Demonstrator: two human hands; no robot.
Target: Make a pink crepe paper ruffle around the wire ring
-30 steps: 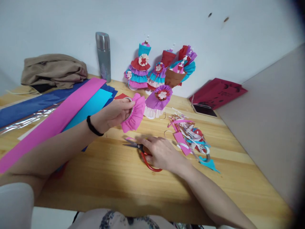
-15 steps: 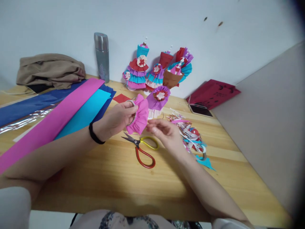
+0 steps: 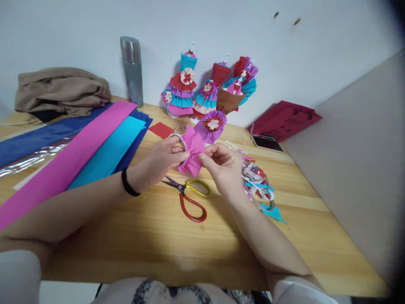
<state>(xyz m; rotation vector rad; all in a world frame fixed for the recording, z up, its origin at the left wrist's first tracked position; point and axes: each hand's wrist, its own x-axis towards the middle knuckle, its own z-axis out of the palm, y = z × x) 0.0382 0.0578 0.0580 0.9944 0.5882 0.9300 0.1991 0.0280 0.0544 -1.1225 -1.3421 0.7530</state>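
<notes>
A ruffled pink paper piece (image 3: 193, 152), gathered at its left side, is held up over the table between both hands. My left hand (image 3: 169, 157) grips its gathered side, next to a pale ring-like edge that looks like a tape roll or wire. On the outer right edge, the thumb and fingers of my right hand (image 3: 223, 162) pinch the frill. Just below lie scissors (image 3: 182, 189) with one yellow and one red handle, blades pointing left. Behind the pink piece is a purple paper skirt (image 3: 209, 126) with a flower on it.
Doll-size paper dresses (image 3: 186, 88) stand by the wall with a grey flask (image 3: 132, 71). Pink paper (image 3: 72, 147) and blue sheets lie left, near brown cloth (image 3: 60, 90). Paper scraps (image 3: 257, 181), a phone (image 3: 267, 143) and a red bag (image 3: 284, 122) are on the right.
My right hand has moved up and closed on the frill's right edge. The pink piece and my left hand have shifted slightly right.
</notes>
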